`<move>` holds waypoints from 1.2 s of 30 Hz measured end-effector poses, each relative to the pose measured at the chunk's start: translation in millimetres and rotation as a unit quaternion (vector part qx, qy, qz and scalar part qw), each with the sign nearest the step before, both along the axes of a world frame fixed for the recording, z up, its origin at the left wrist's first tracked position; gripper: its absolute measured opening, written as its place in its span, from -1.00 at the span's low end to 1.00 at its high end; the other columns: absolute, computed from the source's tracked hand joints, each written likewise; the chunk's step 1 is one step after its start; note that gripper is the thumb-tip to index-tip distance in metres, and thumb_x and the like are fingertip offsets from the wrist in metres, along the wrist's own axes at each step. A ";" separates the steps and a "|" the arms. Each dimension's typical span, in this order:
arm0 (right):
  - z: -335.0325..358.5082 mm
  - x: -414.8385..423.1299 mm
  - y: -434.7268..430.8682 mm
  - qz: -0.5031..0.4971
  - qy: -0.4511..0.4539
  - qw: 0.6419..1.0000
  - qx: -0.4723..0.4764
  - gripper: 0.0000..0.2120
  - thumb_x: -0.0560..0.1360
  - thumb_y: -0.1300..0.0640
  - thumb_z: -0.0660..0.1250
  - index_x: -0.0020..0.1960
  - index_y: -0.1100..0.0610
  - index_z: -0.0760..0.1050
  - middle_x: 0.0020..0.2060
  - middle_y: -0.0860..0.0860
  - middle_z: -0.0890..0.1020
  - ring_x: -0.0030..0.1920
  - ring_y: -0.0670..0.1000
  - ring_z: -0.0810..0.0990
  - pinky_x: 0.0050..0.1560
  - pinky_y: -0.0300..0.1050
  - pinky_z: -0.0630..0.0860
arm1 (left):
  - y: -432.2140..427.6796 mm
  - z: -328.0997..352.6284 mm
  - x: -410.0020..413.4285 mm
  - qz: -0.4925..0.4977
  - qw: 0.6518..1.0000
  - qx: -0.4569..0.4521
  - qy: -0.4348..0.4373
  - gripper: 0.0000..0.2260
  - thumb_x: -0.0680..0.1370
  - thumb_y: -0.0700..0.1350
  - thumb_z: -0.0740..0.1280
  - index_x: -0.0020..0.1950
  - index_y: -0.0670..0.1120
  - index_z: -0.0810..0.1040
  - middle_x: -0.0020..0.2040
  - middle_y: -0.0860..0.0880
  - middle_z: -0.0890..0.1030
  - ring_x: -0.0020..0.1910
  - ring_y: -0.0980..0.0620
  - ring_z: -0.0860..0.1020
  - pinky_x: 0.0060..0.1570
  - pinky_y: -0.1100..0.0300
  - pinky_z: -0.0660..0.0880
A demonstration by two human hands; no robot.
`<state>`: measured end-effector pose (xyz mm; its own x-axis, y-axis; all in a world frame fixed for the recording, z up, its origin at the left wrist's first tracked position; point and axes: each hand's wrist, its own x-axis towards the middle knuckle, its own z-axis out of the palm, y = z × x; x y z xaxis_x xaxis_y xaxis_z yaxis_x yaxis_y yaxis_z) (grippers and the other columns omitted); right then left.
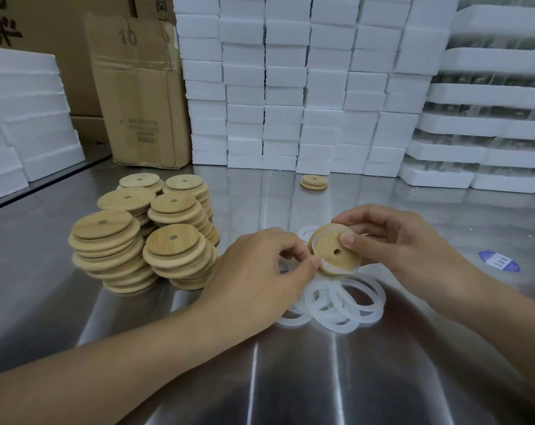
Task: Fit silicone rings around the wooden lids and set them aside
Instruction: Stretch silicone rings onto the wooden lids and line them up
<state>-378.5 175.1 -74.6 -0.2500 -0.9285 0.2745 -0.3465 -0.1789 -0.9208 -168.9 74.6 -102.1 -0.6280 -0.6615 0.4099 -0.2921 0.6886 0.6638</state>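
steel table (pixel 290 378), lid stacks (pixel 143 231) left; foam blocks (pixel 290 87), cardboard box (pixel 140 96) behind.

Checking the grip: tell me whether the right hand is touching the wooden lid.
Touching. The head view shows the right hand gripping the wooden lid, thumb pressed on its face beside the hole.

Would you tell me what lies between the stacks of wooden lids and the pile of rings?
In the head view, the left hand lies there, pinching a ring on the lid in the right hand.
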 end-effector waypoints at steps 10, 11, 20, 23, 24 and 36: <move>5.5 7.3 1.6 -0.028 -0.013 0.998 -0.051 -0.82 0.54 0.26 0.46 0.13 0.20 0.66 -0.11 0.11 0.76 -0.13 0.01 0.74 -0.15 -0.23 0.63 | -3.8 0.4 -0.5 -0.014 1.000 0.014 0.012 -0.82 0.65 0.07 0.43 -0.14 0.10 0.65 -0.13 0.20 0.69 -0.05 0.20 0.64 -0.03 0.09 0.57; 6.1 6.5 2.1 -0.033 -0.016 0.998 -0.051 -0.83 0.55 0.26 0.45 0.13 0.19 0.66 -0.13 0.08 0.76 -0.14 -0.02 0.74 -0.16 -0.25 0.62 | -4.6 -0.4 -0.4 -0.018 1.000 0.018 0.008 -0.82 0.65 0.04 0.42 -0.15 0.08 0.65 -0.15 0.20 0.68 -0.07 0.20 0.64 -0.07 0.14 0.53; 6.0 10.6 4.0 -0.027 0.004 0.999 -0.045 -0.72 0.43 0.10 0.53 0.10 0.19 0.66 -0.09 0.14 0.76 -0.09 0.10 0.76 -0.09 -0.22 0.64 | -5.0 0.1 -0.5 -0.044 0.996 0.059 0.047 -0.72 0.62 0.21 0.37 -0.16 0.09 0.68 -0.21 0.13 0.71 -0.17 0.10 0.68 -0.09 -0.02 0.62; 7.5 14.6 4.5 -0.024 0.008 0.998 -0.051 -0.75 0.44 0.09 0.53 0.09 0.14 0.67 -0.08 0.10 0.77 -0.08 0.06 0.76 -0.08 -0.25 0.63 | -8.5 -1.2 -1.1 -0.050 0.995 0.062 0.059 -0.78 0.68 0.05 0.41 -0.15 0.09 0.69 -0.22 0.15 0.71 -0.18 0.15 0.67 -0.13 0.12 0.53; 7.9 15.0 4.8 -0.028 0.006 0.998 -0.051 -0.76 0.45 0.10 0.53 0.09 0.13 0.68 -0.08 0.10 0.77 -0.08 0.05 0.76 -0.09 -0.25 0.63 | -9.5 -1.0 -1.1 -0.058 0.994 0.067 0.063 -0.79 0.68 0.01 0.41 -0.15 0.09 0.70 -0.21 0.14 0.71 -0.17 0.16 0.66 -0.10 0.16 0.51; 9.9 16.3 3.2 -0.089 -0.157 0.984 0.013 -0.82 0.54 0.19 0.46 0.13 0.19 0.69 -0.02 0.17 0.77 -0.08 0.03 0.75 -0.20 -0.26 0.63 | -14.7 1.7 -3.5 -0.107 0.991 0.044 0.059 -0.82 0.69 -0.01 0.41 -0.10 0.13 0.68 -0.19 0.17 0.69 -0.12 0.16 0.65 -0.09 0.24 0.48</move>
<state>-362.2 178.4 -64.7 -0.4781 -0.8678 0.1355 -0.0686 -0.1169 -0.9908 -172.4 59.9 -100.5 -0.7091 -0.5543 0.4358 -0.0615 0.6643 0.7449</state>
